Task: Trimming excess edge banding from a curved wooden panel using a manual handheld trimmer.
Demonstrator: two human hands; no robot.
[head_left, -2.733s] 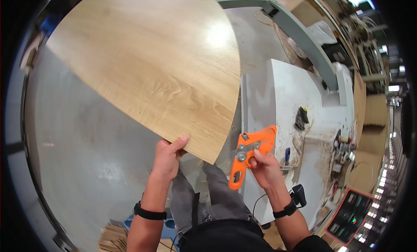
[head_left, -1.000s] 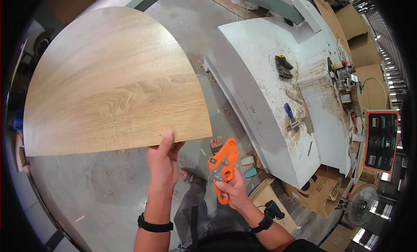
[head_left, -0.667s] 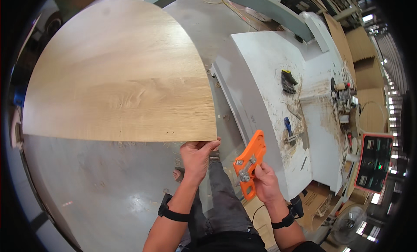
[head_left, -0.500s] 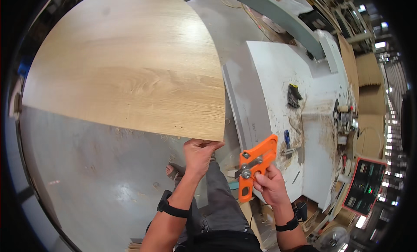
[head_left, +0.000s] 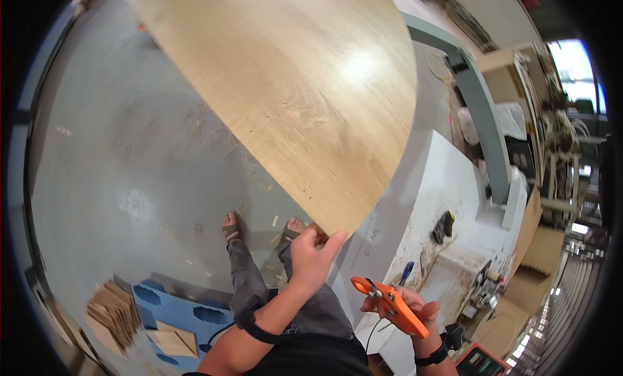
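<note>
A large wood-grain panel point(head_left: 295, 97) with one straight edge and one curved edge stretches across the upper middle. My left hand point(head_left: 311, 259) pinches its near corner, thumb on the top face and fingers curled at the edge. My right hand point(head_left: 418, 301), lower and to the right, holds an orange edge trimmer point(head_left: 403, 316) with metal fittings. The tool is turned nearly edge-on and stands apart from the panel. Part of the right fingers is hidden behind it.
On the right, a white worktable point(head_left: 422, 207) bears a dark glove point(head_left: 443, 227), a blue-handled screwdriver point(head_left: 407, 272) and dusty debris. A grey metal arm point(head_left: 483, 107) rises behind. At lower left lie a blue slotted board point(head_left: 185, 306) and stacked brown pieces point(head_left: 111, 317). Scraps litter the floor.
The view has swung left, and the panel now slants with its corner lower right. My left hand keeps its pinch there. The trimmer has been lowered and turned in my right hand.
</note>
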